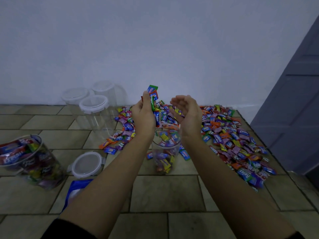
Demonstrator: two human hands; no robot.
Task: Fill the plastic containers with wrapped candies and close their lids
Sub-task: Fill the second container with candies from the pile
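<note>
A plain white wall [155,40] fills the upper half of what I see and meets the floor [172,192] in a straight line ahead of me. The floor is laid with oblong tan-brown tiles, staggered like bricks, with dark grout lines between them. To my right a dark grey panelled surface [293,109] rises at a slant; whether it is a door or a cabinet side I cannot tell. The light is dim, cool and bluish.

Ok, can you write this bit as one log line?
left hand: holds candies | right hand: open | jar: part full, no lid
</note>
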